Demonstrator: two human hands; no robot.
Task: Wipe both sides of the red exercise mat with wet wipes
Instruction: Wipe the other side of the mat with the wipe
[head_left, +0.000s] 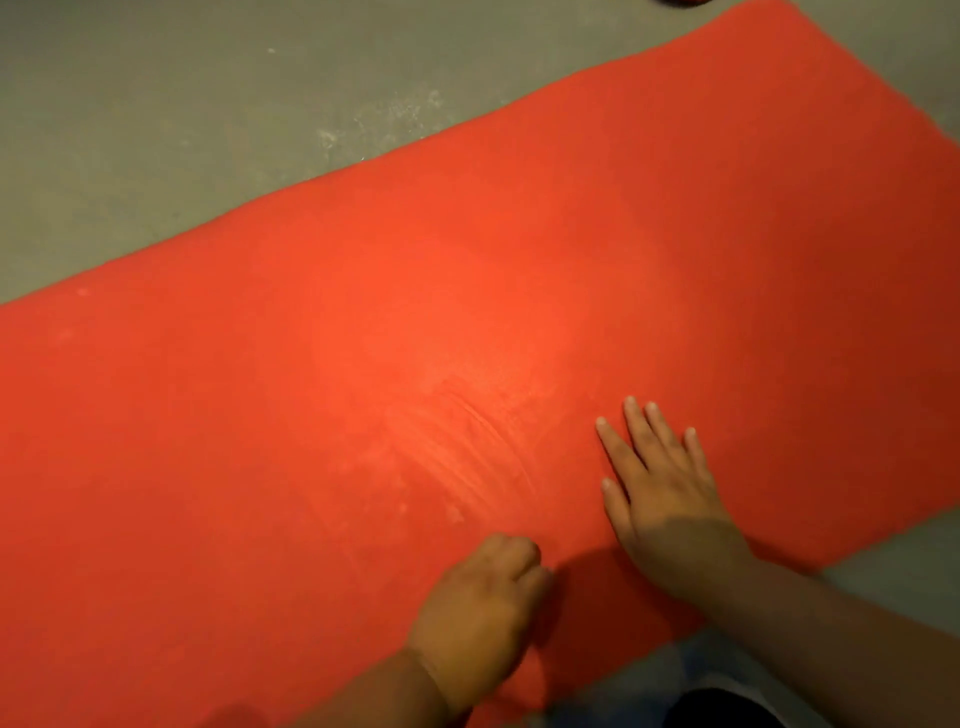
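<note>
Curling into a fist, the left grip, a bare hand, sits on the near part of the flat red foam exercise mat. Fingers are tucked under, so it is closed, but no wet wipe shows. Cannot tell if one is bunched inside; likely yes, since the fist is pressed to the surface like a scrubbing hold.

The right grip, the other bare hand, is open, fingers straight and spread, palm flat on the mat just right of the fist and apart from it. It is probably pinning the mat so it doesn't slide or ruck under the rubbing.

Pale curved wipe streaks lie just beyond the fist, left of the right fingers, so this patch looks worked. Dusty specks toward the mat's left end look unwiped.

The mat is spread flat on the grey concrete floor, running diagonally from the left edge to the upper right. The upper face looks in progress. The underside is hidden and, I'd judge, the flip is not yet done. Dark clothing shows at the bottom edge; the person is probably crouched at the near side.
</note>
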